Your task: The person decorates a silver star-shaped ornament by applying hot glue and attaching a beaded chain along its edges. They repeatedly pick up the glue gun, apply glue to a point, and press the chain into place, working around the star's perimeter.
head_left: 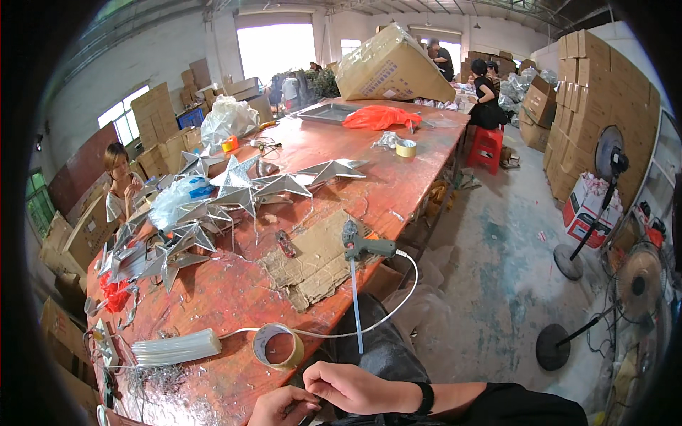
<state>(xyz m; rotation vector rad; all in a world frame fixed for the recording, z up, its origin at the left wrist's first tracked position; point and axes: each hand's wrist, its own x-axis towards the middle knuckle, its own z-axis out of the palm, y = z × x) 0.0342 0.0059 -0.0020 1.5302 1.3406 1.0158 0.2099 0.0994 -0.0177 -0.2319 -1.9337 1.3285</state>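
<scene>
My left hand (278, 407) and my right hand (348, 387) are close together at the near edge of the table, fingers curled in toward each other. Whatever they pinch, if anything, is too small or hidden. Just beyond them a roll of tan tape (296, 349) lies on the table. A glue gun (373, 246) rests on a torn cardboard piece (309, 266), and a long translucent glue stick (356, 298) sticks out of it toward me. To the left lies a bundle of glue sticks (177, 348). Silver star decorations (238, 179) are heaped farther away.
The worn red table (234, 302) stretches away from me. A white cord (408, 284) loops off its right edge. On it are a large carton (387, 67), red plastic (376, 117) and another tape roll (406, 148). A person (117, 177) sits at left; fans (636, 284) stand at right.
</scene>
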